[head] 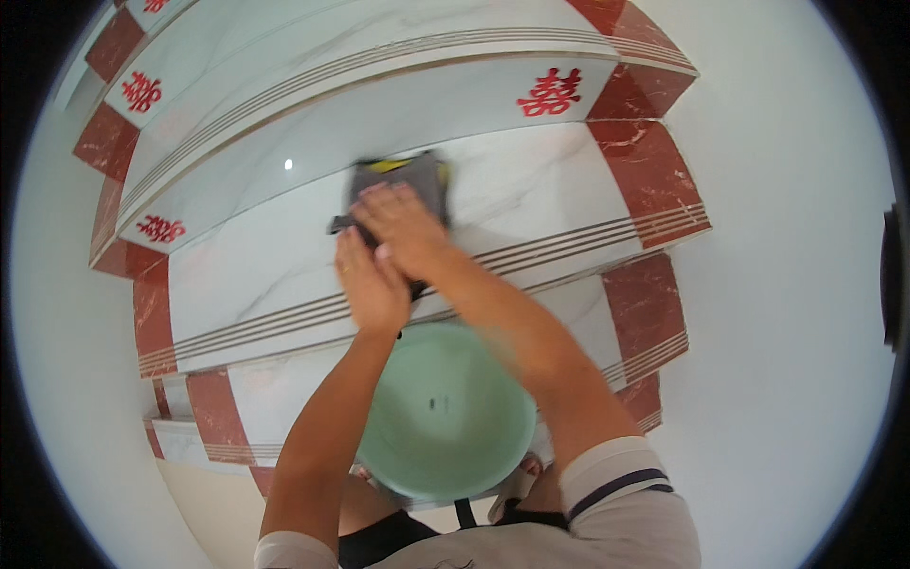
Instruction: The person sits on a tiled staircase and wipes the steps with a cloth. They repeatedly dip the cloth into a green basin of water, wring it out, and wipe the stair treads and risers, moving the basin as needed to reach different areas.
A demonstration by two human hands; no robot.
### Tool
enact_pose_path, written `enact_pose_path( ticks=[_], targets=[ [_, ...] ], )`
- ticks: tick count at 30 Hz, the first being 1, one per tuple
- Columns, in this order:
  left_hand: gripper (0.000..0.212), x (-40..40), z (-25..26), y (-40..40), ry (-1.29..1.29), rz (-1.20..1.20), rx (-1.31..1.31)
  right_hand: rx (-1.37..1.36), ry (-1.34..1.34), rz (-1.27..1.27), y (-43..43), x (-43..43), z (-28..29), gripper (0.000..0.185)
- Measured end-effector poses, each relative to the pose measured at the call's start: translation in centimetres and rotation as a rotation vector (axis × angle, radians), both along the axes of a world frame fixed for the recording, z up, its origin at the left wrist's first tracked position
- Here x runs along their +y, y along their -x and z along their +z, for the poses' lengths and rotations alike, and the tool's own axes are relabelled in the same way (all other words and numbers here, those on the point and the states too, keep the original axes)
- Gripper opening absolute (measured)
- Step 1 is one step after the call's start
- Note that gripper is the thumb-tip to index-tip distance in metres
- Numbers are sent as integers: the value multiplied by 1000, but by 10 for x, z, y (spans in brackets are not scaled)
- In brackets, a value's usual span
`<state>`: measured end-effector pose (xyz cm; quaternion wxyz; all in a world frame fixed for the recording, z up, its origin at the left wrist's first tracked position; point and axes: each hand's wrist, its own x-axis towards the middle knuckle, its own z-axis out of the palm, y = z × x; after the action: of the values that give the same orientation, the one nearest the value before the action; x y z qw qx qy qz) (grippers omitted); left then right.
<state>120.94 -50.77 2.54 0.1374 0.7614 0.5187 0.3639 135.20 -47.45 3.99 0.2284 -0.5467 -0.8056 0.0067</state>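
Observation:
A grey cloth [421,176] with yellow patches and a dark edge lies on a white marble-look stair tread [530,171]. My right hand [402,224] presses on it with a flat palm and outstretched fingers. Just to the left, my left hand [370,281] rests against the cloth's near left part, its thumb touching the right hand; a ring shows on one finger. Both hands hide much of the cloth, whose edges look blurred. Below my wrists, between my forearms, stands a light green basin [490,441]; whether it holds water I cannot tell.
More steps rise ahead, their red marble-look borders [650,174] at both sides and grooved strips [561,245] along the front edges. Red paper-like decorations [551,92] mark the risers. A pale wall [789,284] bounds the right side. My legs and feet are behind the basin.

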Motion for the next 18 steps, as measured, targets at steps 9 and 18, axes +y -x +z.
enact_pose_path(
  ticks=[9, 18],
  targets=[
    [72, -17, 19, -3, -33, -83, 225, -34, 119, -461, -314, -57, 4, 75],
    [69, -11, 18, -15, -27, -96, 373, -91, 181, -967, -479, -90, 1, 82]
  ],
)
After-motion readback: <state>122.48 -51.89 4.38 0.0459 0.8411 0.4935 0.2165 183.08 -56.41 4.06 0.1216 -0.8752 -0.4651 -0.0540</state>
